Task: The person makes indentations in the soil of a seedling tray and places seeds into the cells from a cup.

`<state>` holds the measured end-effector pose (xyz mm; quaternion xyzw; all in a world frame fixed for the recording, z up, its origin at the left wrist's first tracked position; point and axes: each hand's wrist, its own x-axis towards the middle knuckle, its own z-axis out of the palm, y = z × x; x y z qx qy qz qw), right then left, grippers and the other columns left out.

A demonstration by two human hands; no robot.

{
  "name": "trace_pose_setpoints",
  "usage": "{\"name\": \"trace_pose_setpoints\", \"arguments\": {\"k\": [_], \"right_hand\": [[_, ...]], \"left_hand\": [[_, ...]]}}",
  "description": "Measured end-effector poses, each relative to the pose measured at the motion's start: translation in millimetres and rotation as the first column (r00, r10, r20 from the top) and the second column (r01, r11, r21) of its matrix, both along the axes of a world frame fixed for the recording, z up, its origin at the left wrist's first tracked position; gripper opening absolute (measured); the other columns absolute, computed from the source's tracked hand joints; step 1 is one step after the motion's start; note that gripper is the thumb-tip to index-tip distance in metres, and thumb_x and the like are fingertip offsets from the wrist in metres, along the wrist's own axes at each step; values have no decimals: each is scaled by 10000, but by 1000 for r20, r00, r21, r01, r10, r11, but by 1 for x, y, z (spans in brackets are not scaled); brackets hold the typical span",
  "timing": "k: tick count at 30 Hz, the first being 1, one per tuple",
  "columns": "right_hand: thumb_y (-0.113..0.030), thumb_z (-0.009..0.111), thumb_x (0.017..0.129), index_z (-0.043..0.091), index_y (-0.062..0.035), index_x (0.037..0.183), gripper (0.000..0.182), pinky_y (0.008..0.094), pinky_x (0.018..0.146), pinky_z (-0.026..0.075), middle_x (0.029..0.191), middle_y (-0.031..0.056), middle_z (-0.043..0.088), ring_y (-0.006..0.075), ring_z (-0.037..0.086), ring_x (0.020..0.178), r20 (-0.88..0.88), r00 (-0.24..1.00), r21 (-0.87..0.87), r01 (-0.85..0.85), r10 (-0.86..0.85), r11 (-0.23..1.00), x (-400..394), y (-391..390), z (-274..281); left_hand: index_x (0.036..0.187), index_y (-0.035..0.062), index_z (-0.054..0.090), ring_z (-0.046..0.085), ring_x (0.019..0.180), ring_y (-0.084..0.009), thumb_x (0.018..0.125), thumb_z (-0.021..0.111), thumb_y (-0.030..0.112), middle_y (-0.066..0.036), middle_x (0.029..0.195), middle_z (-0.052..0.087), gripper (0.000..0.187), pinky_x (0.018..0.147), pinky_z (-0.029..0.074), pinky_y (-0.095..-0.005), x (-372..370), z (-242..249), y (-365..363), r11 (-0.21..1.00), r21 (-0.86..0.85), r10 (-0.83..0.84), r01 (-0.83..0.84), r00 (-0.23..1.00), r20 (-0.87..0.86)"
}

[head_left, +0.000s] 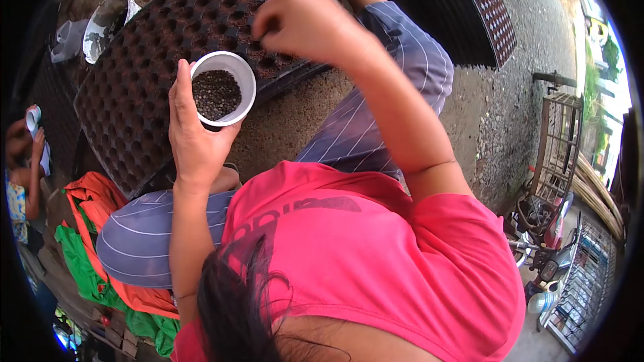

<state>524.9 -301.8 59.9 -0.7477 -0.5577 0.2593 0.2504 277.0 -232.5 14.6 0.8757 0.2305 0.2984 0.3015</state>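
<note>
My left hand [196, 141] is wrapped round a white cup [249, 87] whose open top faces the camera. Dark, small seeds [216, 96] lie inside it. Up and to the right, my right hand [295, 23] hangs over the seedling tray [134, 104], its fingers curled together and slightly blurred; whatever is between them cannot be made out. Rows of round cells filled with brown soil cover the tray, which lies beyond my knees.
A white bucket [107, 27] stands at the tray's far left edge beside a plastic bag [68, 41]. At far left another person [27, 167] holds a cup. Orange cloth [100, 194] and green cloth [77, 261] lie lower left. A motorcycle [550, 261] stands right.
</note>
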Motion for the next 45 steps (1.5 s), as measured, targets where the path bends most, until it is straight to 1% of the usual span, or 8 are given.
{"name": "trace_pose_setpoints", "arguments": {"k": [3, 13, 15, 33, 37, 38, 39, 45], "right_hand": [[-160, 746, 751, 815, -116, 874, 148, 372, 666, 589, 730, 93, 744, 226, 736, 653, 215, 972, 37, 94, -100, 995, 63, -14, -39], [-141, 767, 762, 830, -128, 931, 181, 347, 635, 585, 706, 98, 742, 206, 722, 608, 93, 986, -177, 157, -142, 972, 90, -21, -66], [-134, 766, 773, 830, -123, 939, 178, 338, 614, 583, 689, 91, 737, 192, 716, 582, 233, 960, 116, 131, -156, 985, 96, -15, -88], [-104, 749, 780, 829, -149, 943, 187, 350, 646, 606, 712, 72, 739, 205, 731, 637, 190, 971, -92, 164, -144, 982, 95, 12, -72], [-115, 731, 783, 821, -154, 935, 181, 383, 704, 604, 776, 87, 756, 262, 746, 727, 304, 944, 82, 109, -129, 991, 109, 12, -82], [-152, 744, 859, 807, -128, 958, 119, 336, 629, 568, 767, 62, 744, 193, 701, 675, -121, 988, 71, 108, -99, 992, 119, 1, -69], [-189, 757, 936, 793, -102, 981, 104, 289, 555, 532, 758, 36, 731, 123, 657, 622, -525, 850, 62, 103, -55, 993, 124, -4, -61], [-174, 767, 945, 800, -117, 961, 68, 254, 544, 536, 756, 19, 740, 113, 669, 605, -510, 856, 33, 121, -87, 992, 127, 9, -76]], "left_hand": [[1609, 64, 292, 612, 1204, -409, 663, 918, 33, -226, 1337, 578, 1135, 1019, 517, -482, -2, 1, 4, 1000, -5, -1, 1, 1000, 5], [1604, 56, 306, 606, 1230, -402, 650, 926, 19, -227, 1349, 582, 1139, 1043, 512, -475, 0, 1, 4, 1000, -25, 9, -8, 1000, 6], [1605, 56, 306, 605, 1229, -402, 650, 927, 20, -227, 1349, 581, 1139, 1042, 511, -474, 1, 1, 4, 1000, -21, 12, -12, 1000, 0], [1606, 51, 309, 585, 1260, -392, 662, 931, 47, -222, 1392, 559, 1131, 1067, 482, -474, -5, -2, 9, 999, -35, 10, -10, 1000, -9], [1614, 46, 294, 575, 1280, -382, 672, 933, 63, -213, 1409, 551, 1137, 1094, 457, -467, -5, -3, 9, 998, -55, 17, -18, 999, -27], [1614, 46, 294, 575, 1280, -382, 672, 933, 63, -213, 1409, 551, 1137, 1094, 457, -467, -5, -3, 9, 998, -54, 17, -18, 999, -27], [1614, 47, 295, 581, 1273, -380, 671, 933, 60, -210, 1397, 556, 1138, 1089, 462, -466, -5, -3, 8, 998, -58, 13, -15, 1000, -26], [1604, 54, 316, 595, 1250, -389, 665, 928, 40, -218, 1375, 570, 1122, 1059, 493, -468, -4, -2, 10, 999, -44, 7, -7, 1000, -3]]}}
